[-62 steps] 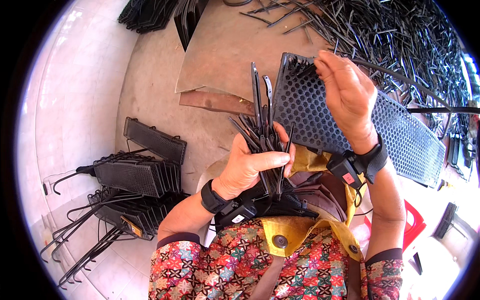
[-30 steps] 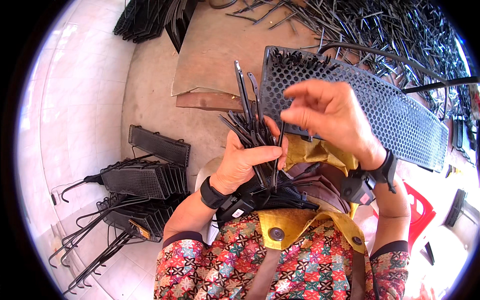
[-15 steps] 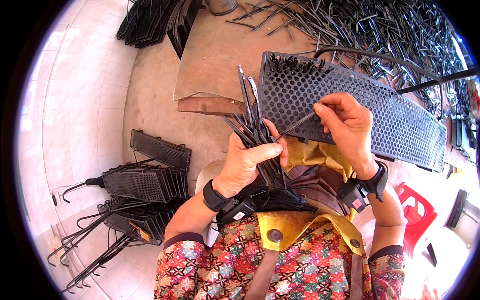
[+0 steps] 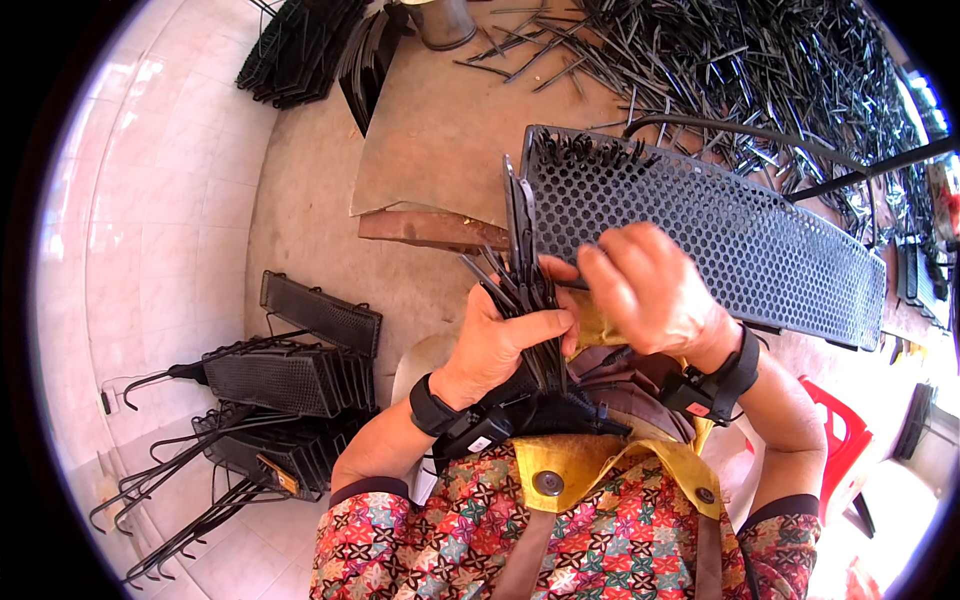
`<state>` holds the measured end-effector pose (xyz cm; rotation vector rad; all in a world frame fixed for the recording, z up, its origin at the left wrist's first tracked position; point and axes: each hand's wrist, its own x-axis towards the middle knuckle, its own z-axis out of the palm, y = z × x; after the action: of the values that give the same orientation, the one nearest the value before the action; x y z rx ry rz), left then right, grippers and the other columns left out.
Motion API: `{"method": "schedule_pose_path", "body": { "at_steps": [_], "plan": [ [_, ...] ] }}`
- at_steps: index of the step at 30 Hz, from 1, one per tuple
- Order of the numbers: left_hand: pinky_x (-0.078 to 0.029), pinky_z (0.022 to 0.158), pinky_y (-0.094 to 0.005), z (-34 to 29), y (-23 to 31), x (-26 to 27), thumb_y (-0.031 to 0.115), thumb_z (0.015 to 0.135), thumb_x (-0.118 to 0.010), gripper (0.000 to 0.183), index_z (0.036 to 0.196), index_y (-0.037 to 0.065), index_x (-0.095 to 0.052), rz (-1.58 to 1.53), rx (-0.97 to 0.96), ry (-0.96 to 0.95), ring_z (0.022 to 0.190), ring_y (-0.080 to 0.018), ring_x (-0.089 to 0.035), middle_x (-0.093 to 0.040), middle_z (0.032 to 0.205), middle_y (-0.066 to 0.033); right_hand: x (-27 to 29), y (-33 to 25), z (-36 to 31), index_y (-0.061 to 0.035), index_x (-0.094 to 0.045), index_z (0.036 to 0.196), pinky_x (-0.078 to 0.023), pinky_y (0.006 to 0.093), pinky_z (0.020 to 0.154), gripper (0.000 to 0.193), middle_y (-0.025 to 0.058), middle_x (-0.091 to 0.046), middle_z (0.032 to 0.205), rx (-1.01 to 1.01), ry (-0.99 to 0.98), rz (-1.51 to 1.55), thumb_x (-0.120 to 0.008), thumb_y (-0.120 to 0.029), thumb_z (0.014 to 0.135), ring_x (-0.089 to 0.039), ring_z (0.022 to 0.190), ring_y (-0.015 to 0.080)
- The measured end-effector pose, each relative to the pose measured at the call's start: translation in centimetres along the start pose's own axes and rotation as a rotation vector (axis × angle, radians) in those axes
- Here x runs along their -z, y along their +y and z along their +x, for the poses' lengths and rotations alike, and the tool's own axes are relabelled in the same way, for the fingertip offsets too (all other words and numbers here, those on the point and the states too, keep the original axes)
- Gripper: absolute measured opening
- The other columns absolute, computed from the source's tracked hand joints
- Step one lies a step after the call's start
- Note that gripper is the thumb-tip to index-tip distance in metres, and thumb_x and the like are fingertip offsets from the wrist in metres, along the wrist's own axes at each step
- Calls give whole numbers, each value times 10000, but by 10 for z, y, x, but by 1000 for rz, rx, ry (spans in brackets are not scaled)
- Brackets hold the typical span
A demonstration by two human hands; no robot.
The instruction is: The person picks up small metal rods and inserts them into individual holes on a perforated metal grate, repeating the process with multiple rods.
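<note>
My left hand point(image 4: 505, 340) grips a bundle of thin black metal strips point(image 4: 522, 260) that stand upright and fan out above the fist. My right hand point(image 4: 650, 290) is beside it, fingers pinched on one strip at the bundle's right side. Behind both hands a long black perforated panel point(image 4: 720, 230) lies across my lap, with several strips pushed through the holes along its top left edge point(image 4: 590, 150). Both wrists wear black bands with small devices.
A large heap of loose black strips point(image 4: 780, 70) covers the floor at the top right. Stacks of finished perforated racks with hooks point(image 4: 280, 380) sit at the left. A flat board point(image 4: 450, 130) lies ahead, a metal can point(image 4: 445, 20) at the top, a red stool point(image 4: 840, 440) at the right.
My right hand left the panel's upper edge and came down to the bundle in my left hand. The panel tilted flatter and now stretches out to the right.
</note>
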<state>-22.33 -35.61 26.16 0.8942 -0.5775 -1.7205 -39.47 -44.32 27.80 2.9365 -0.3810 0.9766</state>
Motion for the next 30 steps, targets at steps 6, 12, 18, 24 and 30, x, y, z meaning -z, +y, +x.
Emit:
{"method": "schedule_pose_path", "body": {
  "at_steps": [6,12,18,24,30],
  "plan": [
    [-487,609,-336,-2,-8,4,-10,757,-633,273,1001,-10,-511,-78,106,-1,645,-209,-596,-592,727,-100,0,20,17,25,-522,1074,-516,259,592,313,119,-638,819,-633,440,314,-620,54,778,-636,668,168],
    [-476,590,-296,-1,-16,8,28,752,-664,234,937,0,-523,-101,106,-82,623,-175,-599,-600,720,-79,-32,36,31,21,-526,1042,-535,217,623,236,92,-660,842,-766,630,652,-602,22,819,-648,694,105],
    [-462,578,-287,0,-13,6,24,749,-656,218,927,11,-531,-96,130,-73,605,-173,-587,-588,702,-70,-32,43,31,31,-558,986,-503,295,586,230,130,-626,774,-541,423,156,-628,43,768,-627,663,252],
    [-444,562,-276,1,-13,7,10,755,-642,201,925,10,-534,-96,135,-92,591,-155,-571,-579,688,-63,-31,48,47,41,-573,979,-480,350,623,362,132,-554,789,-249,155,-67,-562,31,616,-537,724,306],
    [-442,558,-265,1,-11,3,8,764,-634,194,927,-5,-531,-38,124,-67,588,-145,-566,-577,683,-54,-24,50,50,13,-561,839,-470,371,607,250,125,-518,730,-248,96,-119,-576,27,590,-516,695,316]
  ]
}}
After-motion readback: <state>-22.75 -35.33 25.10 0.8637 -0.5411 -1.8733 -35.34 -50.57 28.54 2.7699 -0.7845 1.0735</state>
